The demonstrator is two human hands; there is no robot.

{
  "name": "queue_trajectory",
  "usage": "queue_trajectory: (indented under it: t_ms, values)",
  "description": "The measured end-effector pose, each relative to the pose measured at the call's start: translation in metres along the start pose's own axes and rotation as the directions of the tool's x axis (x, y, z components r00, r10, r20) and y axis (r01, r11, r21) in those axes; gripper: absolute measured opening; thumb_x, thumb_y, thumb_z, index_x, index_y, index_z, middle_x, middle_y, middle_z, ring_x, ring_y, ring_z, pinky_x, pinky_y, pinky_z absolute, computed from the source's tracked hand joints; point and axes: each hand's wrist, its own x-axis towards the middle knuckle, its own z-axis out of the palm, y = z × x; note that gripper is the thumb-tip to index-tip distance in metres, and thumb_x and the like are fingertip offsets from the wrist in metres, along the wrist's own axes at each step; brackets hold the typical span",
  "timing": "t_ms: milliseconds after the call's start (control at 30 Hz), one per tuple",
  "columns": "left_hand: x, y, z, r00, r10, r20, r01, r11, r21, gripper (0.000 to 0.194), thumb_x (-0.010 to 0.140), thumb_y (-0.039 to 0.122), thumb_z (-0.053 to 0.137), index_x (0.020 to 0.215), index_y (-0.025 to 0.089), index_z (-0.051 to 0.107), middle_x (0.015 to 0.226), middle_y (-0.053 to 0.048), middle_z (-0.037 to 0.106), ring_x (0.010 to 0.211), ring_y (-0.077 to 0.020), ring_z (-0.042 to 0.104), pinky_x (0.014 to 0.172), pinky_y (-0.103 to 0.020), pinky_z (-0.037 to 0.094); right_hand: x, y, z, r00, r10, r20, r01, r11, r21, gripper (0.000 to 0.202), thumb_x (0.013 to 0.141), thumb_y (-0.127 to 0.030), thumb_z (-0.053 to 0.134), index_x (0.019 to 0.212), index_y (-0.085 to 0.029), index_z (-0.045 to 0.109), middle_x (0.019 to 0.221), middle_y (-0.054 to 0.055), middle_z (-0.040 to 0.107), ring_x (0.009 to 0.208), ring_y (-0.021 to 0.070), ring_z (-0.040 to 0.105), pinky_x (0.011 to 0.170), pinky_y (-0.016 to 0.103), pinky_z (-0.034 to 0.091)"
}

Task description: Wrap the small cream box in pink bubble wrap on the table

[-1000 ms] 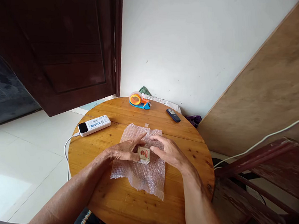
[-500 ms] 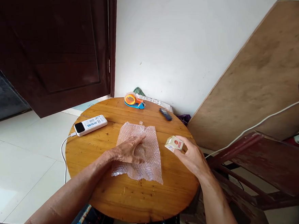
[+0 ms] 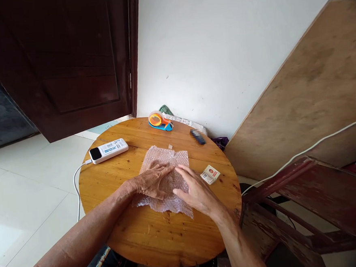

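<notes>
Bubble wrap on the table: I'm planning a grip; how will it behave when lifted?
The bubble wrap will probably flop and sag, as its sheet looks thin and rumpled. It is likely light for its size, being clear, bubbled film. It may slide on the smooth-looking table.

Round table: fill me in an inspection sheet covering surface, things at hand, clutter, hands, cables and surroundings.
Surface: round wooden table, grain and dark knots showing.
Things at hand: bubble wrap lies flat, slightly rumpled; small box rests on the table, right of it.
Clutter: tape dispenser at the far edge; white device at left; dark object at far right, pixelated.
Hands: left hand spread on the wrap; right hand open at its right side, contact unclear.
Cables: white cable plugged into the device; another light cable at right.
Surroundings: dark door, white wall, wooden panel.
</notes>
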Motion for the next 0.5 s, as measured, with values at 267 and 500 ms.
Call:
queue_trajectory:
  t_ms: [267,500]
  values:
    - [0.002,-0.008,0.000,0.999,0.006,0.046,-0.005,1.000,-0.021,0.112,0.062,0.044,0.078,0.154,0.017,0.020,0.154,-0.021,0.036,0.147,-0.0379,0.022,0.118,-0.060,0.010,-0.012,0.018,0.020,0.985,0.049,0.168,-0.048,0.999,-0.010,0.077,0.072,-0.036,0.071,0.144,-0.020,0.046,0.155,0.016,0.037,0.141,0.0338,0.037,0.113,0.052,0.034]
    - [-0.010,0.016,-0.025,0.995,-0.103,0.011,0.101,0.988,0.117,0.080,0.071,0.037,0.072,0.144,0.024,0.041,0.150,-0.013,0.044,0.141,-0.0372,0.032,0.115,-0.060,0.016,-0.012,0.015,0.023,0.986,0.073,0.151,-0.077,0.997,0.023,0.086,0.068,-0.039,0.077,0.146,-0.021,0.043,0.155,0.017,0.036,0.142,0.0349,0.034,0.114,0.054,0.032]
